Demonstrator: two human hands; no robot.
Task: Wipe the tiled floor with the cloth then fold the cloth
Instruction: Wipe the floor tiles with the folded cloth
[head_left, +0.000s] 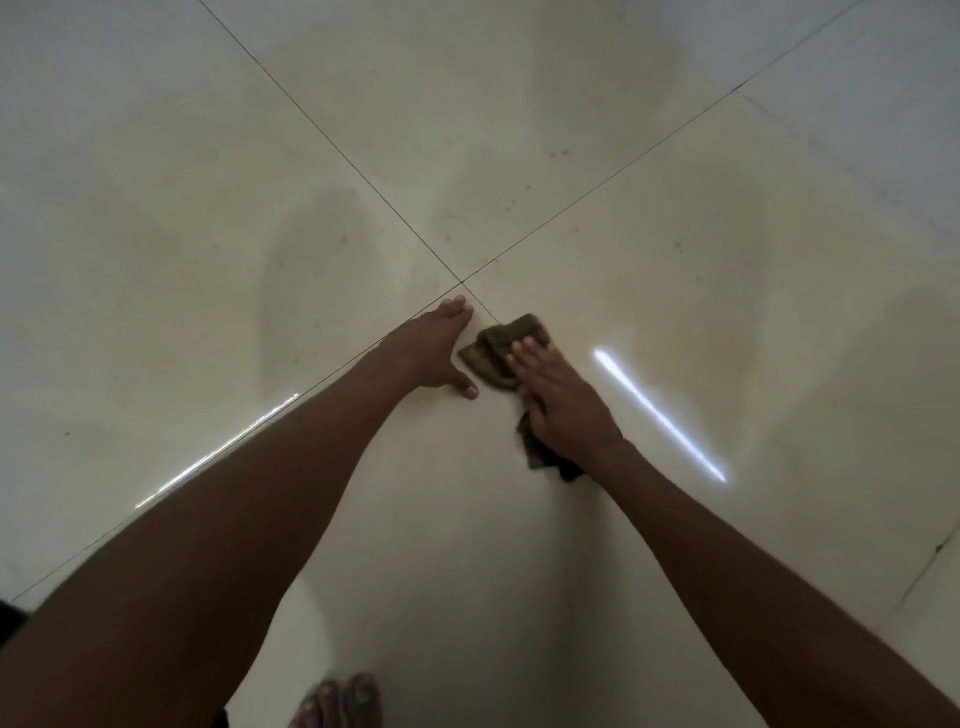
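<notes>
Cream tiled floor (519, 156), dark grout lines, brown cloth (496, 353) under right hand (558, 395)

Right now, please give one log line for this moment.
step: wiping | right hand: flat on cloth | left hand: flat on floor | cloth: bunched

Cloth (498, 353) partly hidden under right hand (558, 395); toes (343, 701) cut off.

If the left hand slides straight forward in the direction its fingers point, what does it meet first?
Probably nothing solid. The left hand lies flat on the tiled floor, fingers pointing at the crossing of the grout lines. Beyond that only bare tile shows. The cloth lies to its right, off that line.
</notes>
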